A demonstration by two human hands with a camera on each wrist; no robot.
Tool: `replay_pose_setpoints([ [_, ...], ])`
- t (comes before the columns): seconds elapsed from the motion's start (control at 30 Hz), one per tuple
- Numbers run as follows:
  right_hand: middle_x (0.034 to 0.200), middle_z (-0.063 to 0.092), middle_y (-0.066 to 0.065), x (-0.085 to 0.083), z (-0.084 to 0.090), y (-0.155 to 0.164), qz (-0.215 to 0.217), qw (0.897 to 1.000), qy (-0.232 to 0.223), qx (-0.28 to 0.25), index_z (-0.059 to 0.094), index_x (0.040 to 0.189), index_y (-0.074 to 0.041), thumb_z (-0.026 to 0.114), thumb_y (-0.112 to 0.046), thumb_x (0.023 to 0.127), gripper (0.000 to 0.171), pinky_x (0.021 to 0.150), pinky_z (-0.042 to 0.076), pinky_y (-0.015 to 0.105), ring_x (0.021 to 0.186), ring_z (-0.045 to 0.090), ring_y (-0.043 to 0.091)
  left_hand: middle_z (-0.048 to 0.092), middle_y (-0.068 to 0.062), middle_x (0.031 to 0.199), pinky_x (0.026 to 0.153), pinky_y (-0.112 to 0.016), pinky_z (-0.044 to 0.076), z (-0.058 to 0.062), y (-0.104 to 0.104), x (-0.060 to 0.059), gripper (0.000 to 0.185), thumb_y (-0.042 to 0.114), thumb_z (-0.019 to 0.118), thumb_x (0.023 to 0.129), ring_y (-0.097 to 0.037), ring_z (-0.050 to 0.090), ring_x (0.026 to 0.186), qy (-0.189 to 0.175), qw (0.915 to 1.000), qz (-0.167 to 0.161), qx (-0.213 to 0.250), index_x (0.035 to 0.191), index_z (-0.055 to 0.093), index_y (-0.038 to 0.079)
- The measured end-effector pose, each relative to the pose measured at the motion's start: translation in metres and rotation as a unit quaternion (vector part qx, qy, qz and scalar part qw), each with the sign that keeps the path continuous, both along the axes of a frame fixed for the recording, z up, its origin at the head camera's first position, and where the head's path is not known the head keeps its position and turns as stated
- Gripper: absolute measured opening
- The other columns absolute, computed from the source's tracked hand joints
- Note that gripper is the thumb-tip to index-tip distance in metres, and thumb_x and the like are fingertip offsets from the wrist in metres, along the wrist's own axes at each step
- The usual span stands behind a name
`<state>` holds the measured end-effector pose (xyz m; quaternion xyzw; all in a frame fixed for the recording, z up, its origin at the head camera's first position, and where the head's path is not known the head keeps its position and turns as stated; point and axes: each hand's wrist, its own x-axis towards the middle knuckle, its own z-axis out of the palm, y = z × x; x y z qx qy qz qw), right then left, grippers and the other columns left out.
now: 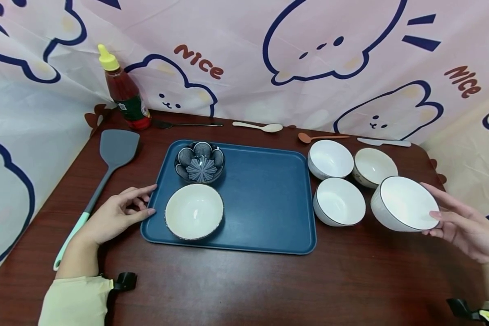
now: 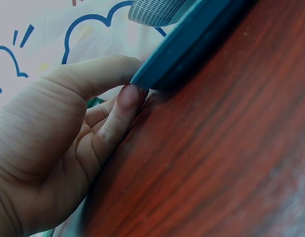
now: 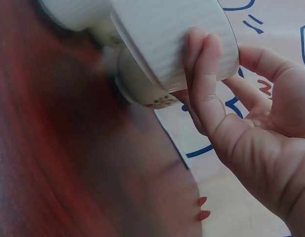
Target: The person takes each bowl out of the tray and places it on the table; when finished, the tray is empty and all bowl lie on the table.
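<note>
My left hand (image 1: pixel 146 201) lies at the left edge of a blue tray (image 1: pixel 265 199). In the left wrist view the thumb sits on the tray's rim (image 2: pixel 192 44) and a fingertip (image 2: pixel 130 96) touches beneath it, pinching the edge. On the tray stand a dark blue patterned bowl (image 1: pixel 199 161) and, nearer me, a cream bowl (image 1: pixel 194 211). My right hand (image 1: pixel 436 219) holds a white bowl (image 1: pixel 403 203) with a dark rim. The bowl is tilted and raised off the table to the right of the tray. Fingers (image 3: pixel 202 49) press its outer wall (image 3: pixel 162 39) and the thumb reaches round the far side.
Three more white bowls (image 1: pixel 330 158) (image 1: pixel 375 166) (image 1: pixel 339 201) stand right of the tray. A grey spatula (image 1: pixel 114 149) lies at the left, and a red sauce bottle (image 1: pixel 124 90) stands at the back left. Spoons (image 1: pixel 261 127) (image 1: pixel 318 137) lie along the back by the curtain.
</note>
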<state>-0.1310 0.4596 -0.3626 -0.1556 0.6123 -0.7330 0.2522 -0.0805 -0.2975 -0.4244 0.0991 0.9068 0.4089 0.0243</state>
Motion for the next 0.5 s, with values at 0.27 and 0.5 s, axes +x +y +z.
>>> replay_pose_setpoints([
  [0.27, 0.142, 0.045, -0.003, 0.003, -0.015, 0.000, 0.001, 1.000, -0.001, 0.018, 0.011, 0.161, -0.015, 0.020, 0.015, 0.101, 0.068, 0.079, 0.060, 0.034, 0.095, 0.073, 0.024, 0.058, -0.003, 0.100, 0.066, -0.019, 0.049, 0.000, 0.000, 0.001, 0.052, 0.016, 0.071, 0.093, -0.003, 0.055, 0.085, -0.001, 1.0000, 0.000, -0.001, 0.142, 0.055, 0.010],
  [0.5, 0.136, 0.053, -0.002, 0.003, -0.023, -0.003, -0.019, 1.000, -0.019, 0.015, 0.014, 0.161, -0.016, 0.022, 0.012, 0.103, 0.066, 0.079, 0.060, 0.034, 0.093, 0.073, 0.024, 0.058, -0.003, 0.101, 0.067, -0.018, 0.049, 0.002, 0.000, 0.000, 0.052, 0.016, 0.071, 0.094, -0.003, 0.055, 0.085, -0.002, 1.0000, -0.002, -0.004, 0.142, 0.055, 0.010],
])
